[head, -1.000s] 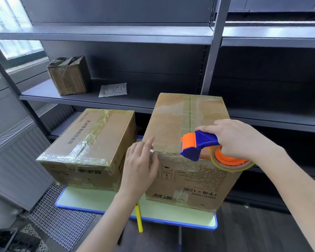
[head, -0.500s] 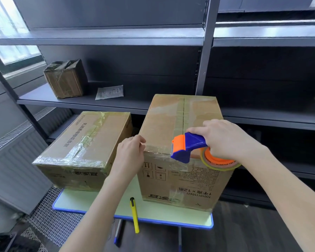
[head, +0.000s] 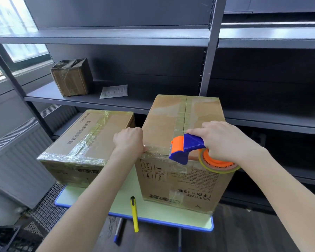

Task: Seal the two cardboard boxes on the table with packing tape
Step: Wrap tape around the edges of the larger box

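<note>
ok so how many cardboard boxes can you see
3: the tall box at the right of the table; the low box left of it; a small wrapped box on the shelf behind. Shelves run off-frame, so more may be hidden.

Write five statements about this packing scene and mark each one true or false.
1. The right hand holds the tape dispenser at the near top edge of the taller box. True.
2. The lower box has clear tape across its top. True.
3. The left hand lies flat on the lower box. False: it grips the near left top corner of the taller box.
4. A yellow utility knife lies on the table in front of the boxes. True.
5. The shelf behind the boxes is bare. False: a small wrapped box and a paper sheet lie on it.
</note>
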### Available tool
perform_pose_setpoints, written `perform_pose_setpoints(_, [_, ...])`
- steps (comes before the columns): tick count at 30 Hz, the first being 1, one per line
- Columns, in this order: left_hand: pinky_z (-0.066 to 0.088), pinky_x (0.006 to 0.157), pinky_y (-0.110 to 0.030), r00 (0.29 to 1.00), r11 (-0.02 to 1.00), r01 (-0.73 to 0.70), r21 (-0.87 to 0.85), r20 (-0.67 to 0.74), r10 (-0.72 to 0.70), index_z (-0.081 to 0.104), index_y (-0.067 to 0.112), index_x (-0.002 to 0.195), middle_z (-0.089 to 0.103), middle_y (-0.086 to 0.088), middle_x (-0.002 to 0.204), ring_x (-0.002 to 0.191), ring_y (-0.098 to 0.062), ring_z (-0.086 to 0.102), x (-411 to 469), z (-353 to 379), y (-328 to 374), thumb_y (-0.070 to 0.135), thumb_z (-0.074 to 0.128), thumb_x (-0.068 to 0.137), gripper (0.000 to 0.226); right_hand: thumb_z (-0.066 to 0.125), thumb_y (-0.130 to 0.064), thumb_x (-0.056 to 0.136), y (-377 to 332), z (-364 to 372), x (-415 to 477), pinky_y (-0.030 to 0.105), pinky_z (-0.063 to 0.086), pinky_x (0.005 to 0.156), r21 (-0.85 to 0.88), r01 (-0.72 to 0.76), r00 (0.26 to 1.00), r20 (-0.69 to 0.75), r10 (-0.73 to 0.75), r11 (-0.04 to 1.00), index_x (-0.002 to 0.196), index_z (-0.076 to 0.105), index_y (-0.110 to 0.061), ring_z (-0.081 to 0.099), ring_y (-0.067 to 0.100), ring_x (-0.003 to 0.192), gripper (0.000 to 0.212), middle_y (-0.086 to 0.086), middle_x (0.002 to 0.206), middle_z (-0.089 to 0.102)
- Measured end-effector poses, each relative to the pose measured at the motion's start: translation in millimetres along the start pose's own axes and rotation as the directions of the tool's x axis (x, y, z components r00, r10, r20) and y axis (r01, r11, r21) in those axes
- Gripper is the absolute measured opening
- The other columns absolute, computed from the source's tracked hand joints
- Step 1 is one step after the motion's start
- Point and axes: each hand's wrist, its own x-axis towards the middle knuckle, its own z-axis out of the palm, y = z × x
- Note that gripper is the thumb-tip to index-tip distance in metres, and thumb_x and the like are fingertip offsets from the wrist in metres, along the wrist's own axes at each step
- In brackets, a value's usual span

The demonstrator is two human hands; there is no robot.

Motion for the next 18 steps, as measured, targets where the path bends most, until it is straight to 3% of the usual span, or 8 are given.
perform_pose_setpoints(4, [0.037,0.059,-0.027,0.990,0.999,-0.001,0.051,0.140,-0.006,0.046,0.016,0.084,0.049,0.003,0.075,0.076,-0.022,0.051,8.1,-15.7,4.1,0.039,0.074,0.078,0.036,0.056,-0.022,0.085,0.2,-1.4,-1.9,0.029,0.035,0.074,0.016,-0.003,1.000,0.020,0.003,1.000,0.141,0.026,-0.039,0.037,0.015,0.089,0.065,-0.004,0.100,0.045])
perform_pose_setpoints(8, [0.038,0.055,-0.026,0.978,0.981,-0.099,0.166,0.196,0.065,0.052,0.013,0.083,0.052,0.002,0.073,0.075,-0.021,0.055,14.3,-26.5,9.5,0.031,0.079,0.074,0.034,0.053,-0.018,0.085,-0.6,-3.7,-0.3,0.030,0.035,0.073,0.032,0.010,1.000,0.015,-0.010,0.999,0.140,0.029,-0.039,0.037,0.017,0.087,0.063,-0.006,0.092,0.038])
perform_pose_setpoints(11, [0.028,0.046,-0.023,0.974,0.948,-0.162,0.274,0.198,0.109,0.045,0.013,0.073,0.046,0.003,0.067,0.067,-0.019,0.050,16.7,-29.5,14.9,0.027,0.078,0.075,0.036,0.052,-0.015,0.085,0.1,-5.1,0.0,0.029,0.032,0.071,0.041,0.014,1.000,0.016,-0.014,0.999,0.139,0.031,-0.039,0.036,0.017,0.085,0.063,-0.007,0.090,0.037])
perform_pose_setpoints(14, [0.025,0.045,-0.022,0.979,0.908,-0.170,0.384,0.170,0.111,0.037,0.014,0.065,0.043,0.004,0.066,0.055,-0.013,0.040,17.5,-27.8,18.3,0.025,0.074,0.079,0.041,0.055,-0.017,0.085,0.4,-5.6,-1.0,0.029,0.031,0.069,0.048,0.023,1.000,0.016,-0.023,0.999,0.139,0.031,-0.039,0.035,0.016,0.084,0.063,-0.007,0.090,0.037])
perform_pose_setpoints(18, [0.024,0.046,-0.021,0.986,0.898,-0.129,0.420,0.151,0.071,0.037,0.014,0.062,0.040,0.003,0.064,0.052,-0.012,0.035,18.8,-26.2,18.8,0.028,0.073,0.081,0.043,0.053,-0.015,0.085,2.0,-5.5,1.3,0.029,0.030,0.070,0.049,0.030,1.000,0.005,-0.030,0.998,0.138,0.033,-0.038,0.036,0.017,0.084,0.060,-0.005,0.091,0.040])
